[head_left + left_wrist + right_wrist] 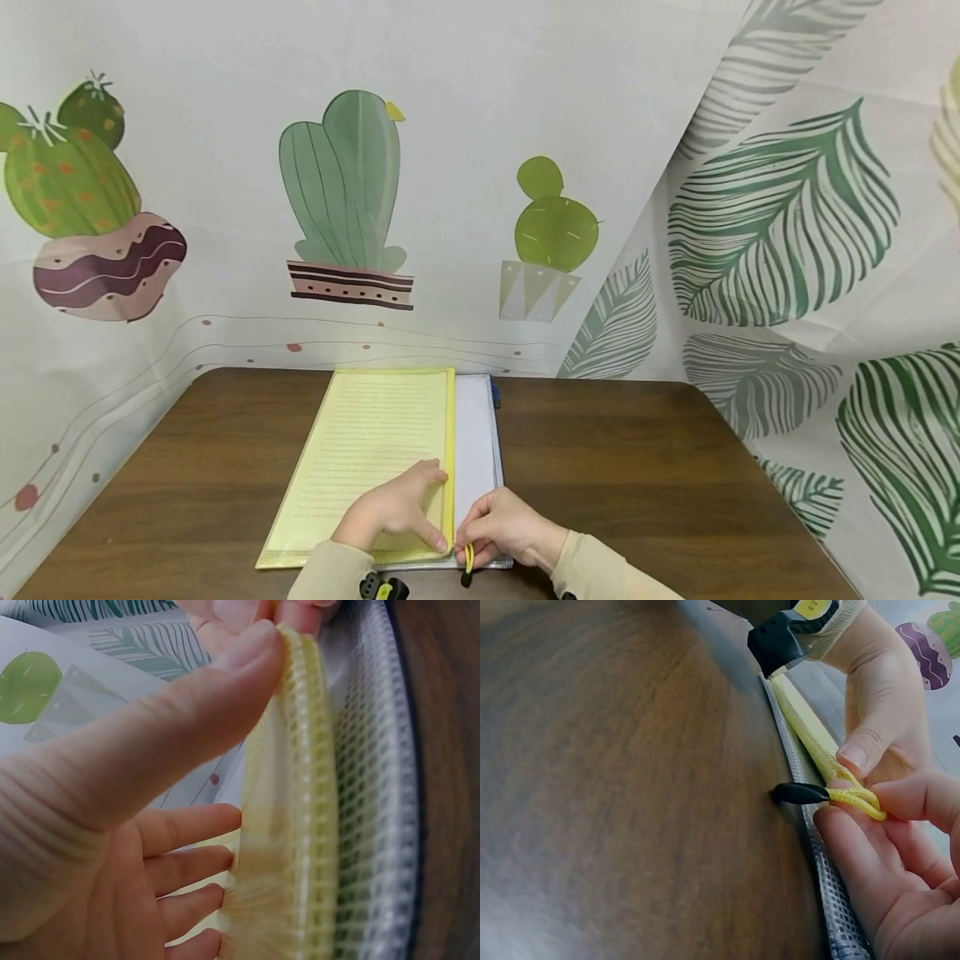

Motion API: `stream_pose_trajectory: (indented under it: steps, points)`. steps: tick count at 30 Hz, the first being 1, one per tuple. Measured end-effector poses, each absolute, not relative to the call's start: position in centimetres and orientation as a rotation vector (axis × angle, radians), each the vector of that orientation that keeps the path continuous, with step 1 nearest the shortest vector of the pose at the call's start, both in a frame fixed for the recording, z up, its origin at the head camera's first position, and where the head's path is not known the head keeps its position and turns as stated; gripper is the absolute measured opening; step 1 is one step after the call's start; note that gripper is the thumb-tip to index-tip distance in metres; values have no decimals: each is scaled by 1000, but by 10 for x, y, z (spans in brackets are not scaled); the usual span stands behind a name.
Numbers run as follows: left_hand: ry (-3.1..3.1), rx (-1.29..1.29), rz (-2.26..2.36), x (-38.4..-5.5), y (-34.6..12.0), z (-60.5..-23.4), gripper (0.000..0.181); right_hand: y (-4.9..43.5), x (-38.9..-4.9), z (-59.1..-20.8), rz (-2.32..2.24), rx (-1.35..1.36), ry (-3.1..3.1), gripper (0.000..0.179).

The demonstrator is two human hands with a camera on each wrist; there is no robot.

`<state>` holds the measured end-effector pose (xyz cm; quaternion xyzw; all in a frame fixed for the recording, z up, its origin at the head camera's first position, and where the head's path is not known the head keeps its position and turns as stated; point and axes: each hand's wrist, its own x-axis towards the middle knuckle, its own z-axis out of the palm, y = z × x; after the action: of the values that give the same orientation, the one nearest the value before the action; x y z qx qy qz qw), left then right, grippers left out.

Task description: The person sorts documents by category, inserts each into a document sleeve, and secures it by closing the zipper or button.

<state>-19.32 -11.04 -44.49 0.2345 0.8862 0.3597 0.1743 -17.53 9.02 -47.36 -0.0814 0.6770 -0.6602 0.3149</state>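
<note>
A yellow mesh zipper pouch [375, 433], with a sheet of printed lines showing through, lies on a whitish mesh pouch [474, 442]. My left hand [401, 506] rests on the yellow pouch near its lower right corner, fingers spread. Its thumb [247, 660] presses at the corner, while its other fingertips touch the pouch surface. Beside that corner, my right hand [506, 529] pinches the yellow cord zipper pull [859, 799] between thumb and finger. The cord's black tip [799, 793] hangs out over the table side. The zipper slider itself is hidden.
Both pouches lie on a dark wooden table [637, 467]. A blue pull [495, 393] sits at the whitish pouch's upper right corner. Behind the table hangs a printed cloth [465, 192] with cacti and leaves. A black wrist device [382, 587] is on the left sleeve.
</note>
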Motion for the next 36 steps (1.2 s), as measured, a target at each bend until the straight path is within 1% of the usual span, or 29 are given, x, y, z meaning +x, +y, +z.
stream_pose_trajectory:
  steps: [2,7,14,36]
  points:
    - [2524,667,1011,-193,-110,-445,90,90,-174,-474,-1746,-206,1794,9]
    - [2545,674,995,-193,-109,-446,90,88,-173,-474,-1758,-185,1818,1]
    - [2559,681,979,-193,-107,-446,91,86,-172,-473,-1749,-160,1876,8]
    - [2602,680,954,-191,-106,-446,93,80,-173,-475,-1787,-141,1982,5]
